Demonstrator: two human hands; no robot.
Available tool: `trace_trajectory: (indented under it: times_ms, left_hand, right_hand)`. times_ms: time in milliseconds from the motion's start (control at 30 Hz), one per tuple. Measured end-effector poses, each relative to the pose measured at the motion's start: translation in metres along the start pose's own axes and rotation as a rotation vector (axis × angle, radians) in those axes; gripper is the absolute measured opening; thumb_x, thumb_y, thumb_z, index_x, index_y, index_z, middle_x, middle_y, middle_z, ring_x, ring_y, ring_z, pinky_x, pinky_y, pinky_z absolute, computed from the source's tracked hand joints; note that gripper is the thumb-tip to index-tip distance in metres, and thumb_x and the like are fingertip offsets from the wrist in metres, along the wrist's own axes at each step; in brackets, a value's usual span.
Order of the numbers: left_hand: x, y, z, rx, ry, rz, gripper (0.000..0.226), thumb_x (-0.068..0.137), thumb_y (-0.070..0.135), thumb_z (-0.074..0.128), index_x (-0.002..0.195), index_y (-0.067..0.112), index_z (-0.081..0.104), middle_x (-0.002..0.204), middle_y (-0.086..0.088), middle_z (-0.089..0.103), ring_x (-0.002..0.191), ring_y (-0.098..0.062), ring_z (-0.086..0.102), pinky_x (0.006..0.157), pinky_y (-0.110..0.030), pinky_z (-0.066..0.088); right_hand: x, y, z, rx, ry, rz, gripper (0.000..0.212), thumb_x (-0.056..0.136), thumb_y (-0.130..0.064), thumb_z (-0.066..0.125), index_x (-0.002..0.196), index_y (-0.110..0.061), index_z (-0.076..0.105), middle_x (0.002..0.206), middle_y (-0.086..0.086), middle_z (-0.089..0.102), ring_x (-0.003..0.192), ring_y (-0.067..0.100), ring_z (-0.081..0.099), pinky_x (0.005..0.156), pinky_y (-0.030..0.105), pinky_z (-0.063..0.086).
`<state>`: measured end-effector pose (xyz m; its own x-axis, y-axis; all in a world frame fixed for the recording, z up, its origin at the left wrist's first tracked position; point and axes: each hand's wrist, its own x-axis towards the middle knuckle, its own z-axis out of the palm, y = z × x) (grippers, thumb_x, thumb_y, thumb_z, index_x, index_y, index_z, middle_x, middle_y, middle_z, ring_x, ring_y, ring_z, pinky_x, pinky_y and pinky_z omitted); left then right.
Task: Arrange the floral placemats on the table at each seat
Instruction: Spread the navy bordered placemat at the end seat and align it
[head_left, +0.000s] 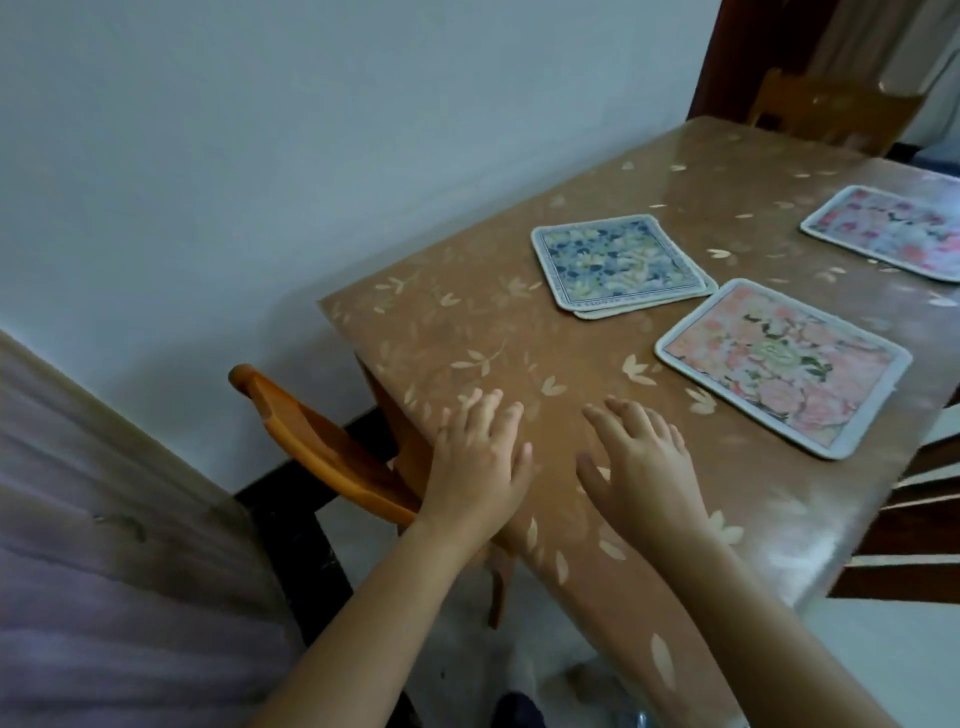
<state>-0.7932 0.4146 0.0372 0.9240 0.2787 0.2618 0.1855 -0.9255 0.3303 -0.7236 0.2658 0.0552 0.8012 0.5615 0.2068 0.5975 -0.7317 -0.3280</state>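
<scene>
A brown table (467, 332) with a leaf-patterned cover holds three floral placemat spots. A blue floral placemat (618, 260) lies near the wall side, stacked on another mat whose pale edge shows beneath it. A pink floral placemat (779, 364) lies at the near right edge. A second pink placemat (888, 231) is farther right, partly cut off. My left hand (480, 457) and my right hand (641, 462) rest flat on the table's near corner, fingers spread, holding nothing, well short of the mats.
An orange wooden chair (322, 447) is tucked at the table's left end by the wall. A dark slatted chair (914, 519) stands at the right side. Another wooden chair (831, 104) sits at the far end. Purple-grey fabric (104, 545) fills the lower left.
</scene>
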Motion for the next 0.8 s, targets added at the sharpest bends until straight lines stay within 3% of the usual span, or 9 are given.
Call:
trace_trajectory:
  times_ms: [267,433,700,800]
  left_hand:
    - [0.096,-0.051,0.024,0.051,-0.088,0.087,0.046,0.094,0.03,0.039,0.136,0.014,0.034,0.147,-0.008,0.029,0.137,-0.021,0.014,0.111,-0.042,0.005]
    - [0.152,-0.078,0.053,0.106,-0.159,0.132,0.046,0.093,0.03,0.038,0.137,0.014,0.033,0.148,-0.008,0.029,0.137,-0.021,0.015,0.111,-0.042,0.009]
    - [0.23,-0.107,0.12,0.04,-0.216,0.24,0.045,0.088,0.024,0.052,0.129,0.009,0.046,0.14,-0.013,0.041,0.134,-0.027,0.028,0.108,-0.046,0.018]
    - [0.264,-0.116,0.15,0.052,-0.262,0.272,0.046,0.09,0.026,0.049,0.132,0.012,0.042,0.144,-0.009,0.037,0.136,-0.023,0.024,0.108,-0.042,0.016]
  right_hand:
    - [0.089,0.002,0.041,0.051,0.07,0.062,0.042,0.08,-0.02,0.063,0.12,-0.011,0.054,0.127,0.016,0.053,0.119,0.034,0.046,0.097,0.051,0.037]
    - [0.149,0.011,0.06,0.064,0.105,0.081,0.041,0.08,-0.017,0.063,0.119,-0.007,0.055,0.126,0.018,0.055,0.118,0.035,0.047,0.096,0.054,0.038]
    - [0.208,0.051,0.107,-0.015,0.054,0.161,0.046,0.072,-0.016,0.07,0.115,-0.006,0.058,0.12,0.019,0.059,0.111,0.037,0.053,0.089,0.054,0.042]
    - [0.225,0.07,0.131,-0.045,0.016,0.222,0.049,0.071,-0.018,0.072,0.117,-0.008,0.057,0.123,0.019,0.057,0.114,0.037,0.051,0.091,0.055,0.04]
